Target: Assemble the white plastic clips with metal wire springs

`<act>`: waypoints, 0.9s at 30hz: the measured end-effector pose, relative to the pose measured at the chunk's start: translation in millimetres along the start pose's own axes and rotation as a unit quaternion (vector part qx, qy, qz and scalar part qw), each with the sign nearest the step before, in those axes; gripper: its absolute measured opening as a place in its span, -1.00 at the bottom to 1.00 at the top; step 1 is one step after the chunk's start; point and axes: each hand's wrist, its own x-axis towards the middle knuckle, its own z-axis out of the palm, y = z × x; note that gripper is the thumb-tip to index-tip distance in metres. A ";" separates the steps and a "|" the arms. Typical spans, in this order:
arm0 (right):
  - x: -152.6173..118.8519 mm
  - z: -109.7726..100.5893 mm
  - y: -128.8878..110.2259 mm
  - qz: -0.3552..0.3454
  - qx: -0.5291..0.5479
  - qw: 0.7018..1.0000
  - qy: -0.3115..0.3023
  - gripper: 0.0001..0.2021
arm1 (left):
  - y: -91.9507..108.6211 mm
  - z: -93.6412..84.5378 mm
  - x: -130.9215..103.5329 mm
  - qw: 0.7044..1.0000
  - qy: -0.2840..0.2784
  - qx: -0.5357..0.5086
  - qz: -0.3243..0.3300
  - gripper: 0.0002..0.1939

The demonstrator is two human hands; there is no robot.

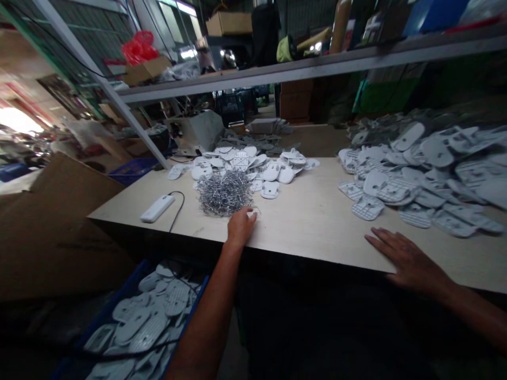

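My left hand is at the near edge of a tangled heap of small silvery metal wire pieces. Its fingers are closed in a pinch, and a thin bent wire piece shows at the fingertips. My right hand lies on the table top with its fingers stretched out, holding nothing. Just beyond it spreads a large pile of light grey plastic pads with holes and ridged faces. More grey pads lie loosely behind and beside the wire heap.
A white power bank with a black cable lies on the table's left. Below, a blue crate holds many grey pads. A large cardboard box stands at the left. A shelf crosses above the table's back.
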 end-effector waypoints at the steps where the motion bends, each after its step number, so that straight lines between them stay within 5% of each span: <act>1: -0.4 1.2 -0.1 0.003 0.004 1.000 0.002 0.13 | -0.9 0.5 2.7 1.000 -0.004 0.004 0.002 -0.85; 12: -6.9 10.0 2.7 0.037 0.100 0.994 0.002 0.06 | 4.8 -13.4 6.2 0.997 0.012 -0.063 0.040 -0.85; 18: -6.4 12.2 0.3 0.059 0.155 0.986 0.012 0.06 | 7.9 -13.2 17.3 0.981 0.072 -0.176 -0.033 -0.75; 27: -6.1 14.9 -7.7 0.094 0.219 0.971 0.019 0.08 | 42.5 -0.9 27.4 0.937 0.117 -0.319 -0.086 -0.67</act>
